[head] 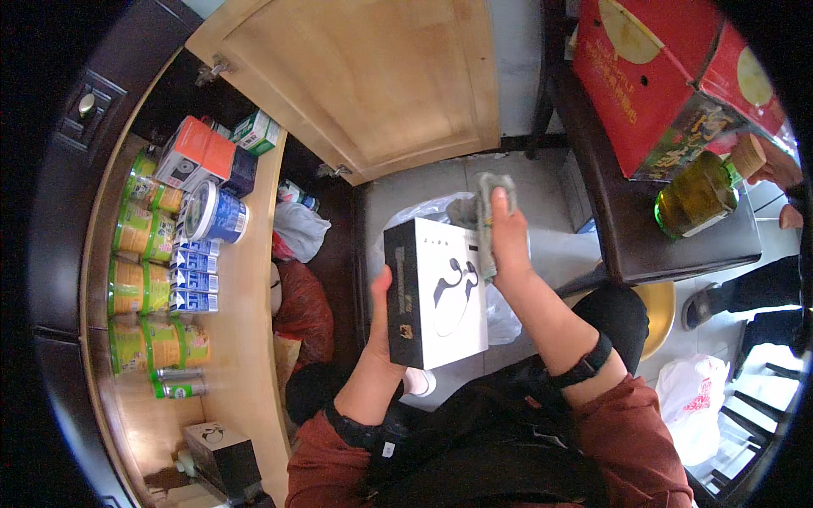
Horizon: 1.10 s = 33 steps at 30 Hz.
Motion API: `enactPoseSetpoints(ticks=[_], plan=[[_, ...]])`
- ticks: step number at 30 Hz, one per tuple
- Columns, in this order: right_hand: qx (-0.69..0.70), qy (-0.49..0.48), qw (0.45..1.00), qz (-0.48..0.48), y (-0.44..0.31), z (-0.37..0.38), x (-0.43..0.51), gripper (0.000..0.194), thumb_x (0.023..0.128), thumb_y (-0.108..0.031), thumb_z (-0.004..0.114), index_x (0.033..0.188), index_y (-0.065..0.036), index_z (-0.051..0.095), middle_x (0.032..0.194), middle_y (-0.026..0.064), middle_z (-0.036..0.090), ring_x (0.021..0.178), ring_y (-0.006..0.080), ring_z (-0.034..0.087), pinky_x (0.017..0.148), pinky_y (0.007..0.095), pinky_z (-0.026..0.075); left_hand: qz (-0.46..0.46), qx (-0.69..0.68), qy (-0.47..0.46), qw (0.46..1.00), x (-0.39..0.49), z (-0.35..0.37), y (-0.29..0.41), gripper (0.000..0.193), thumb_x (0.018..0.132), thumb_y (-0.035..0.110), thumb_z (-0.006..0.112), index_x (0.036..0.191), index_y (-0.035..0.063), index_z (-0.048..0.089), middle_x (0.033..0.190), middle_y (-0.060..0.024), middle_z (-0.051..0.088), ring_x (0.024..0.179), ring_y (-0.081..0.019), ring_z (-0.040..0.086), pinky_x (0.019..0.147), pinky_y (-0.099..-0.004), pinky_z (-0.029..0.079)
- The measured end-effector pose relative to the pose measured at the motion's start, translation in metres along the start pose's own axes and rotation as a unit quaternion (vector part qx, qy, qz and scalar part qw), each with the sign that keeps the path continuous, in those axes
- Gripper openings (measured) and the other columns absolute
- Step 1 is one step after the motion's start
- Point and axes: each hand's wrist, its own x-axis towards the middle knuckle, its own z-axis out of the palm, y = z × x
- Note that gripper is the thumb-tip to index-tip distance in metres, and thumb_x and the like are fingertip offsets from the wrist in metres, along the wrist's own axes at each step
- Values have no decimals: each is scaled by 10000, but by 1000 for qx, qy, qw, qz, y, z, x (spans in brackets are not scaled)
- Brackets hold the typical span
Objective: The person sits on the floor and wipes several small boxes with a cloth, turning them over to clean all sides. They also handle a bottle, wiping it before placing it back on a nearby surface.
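Note:
My left hand (382, 317) holds a black-and-white product box (451, 298) with a picture of neckband earphones on its front. In my right hand (510, 235) is a grey-green cloth (488, 209), folded under the thumb and lying along the box's right edge. To the left, an open wooden cabinet shelf (244, 343) carries green-and-orange cans (132, 286), small blue-and-white cartons (194, 279), a blue tub with a white lid (217, 211) and an orange-and-white box (197, 152). A similar black-and-white box (222, 454) stands at its near end.
The wooden cabinet door (375, 76) hangs open ahead. A dark stool (686, 257) at right bears a red carton (641, 95) and a green glass bottle (697, 193), beside another person's hand. Plastic bags (692, 406) lie low, near a yellow basin (658, 314).

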Motion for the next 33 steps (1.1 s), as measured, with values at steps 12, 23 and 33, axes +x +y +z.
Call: enactPoseSetpoints(ticks=[12,23,33], plan=[[-292,-317,794,-429,0,2,-58,415,859,-221,561,1248,-90,504,1375,139,415,1324,336,293,1049,467,241,84,53,40,994,13,-20,-6,515,930,456,367,1312,116,422,1298,-127,479,1160,-262,510,967,-417,438],[-89,-138,978,-128,18,6,-17,383,978,-339,432,1115,-4,557,939,42,619,874,113,521,805,268,435,45,84,59,994,1,-4,-10,614,850,506,508,1263,53,474,1113,-113,605,957,-230,619,821,-347,517],[-92,-266,953,109,67,13,-46,539,958,-460,410,1109,31,574,941,87,644,820,128,581,744,272,481,253,118,106,954,5,-4,15,730,841,608,425,1333,68,398,1267,-121,483,1135,-251,491,959,-387,391]])
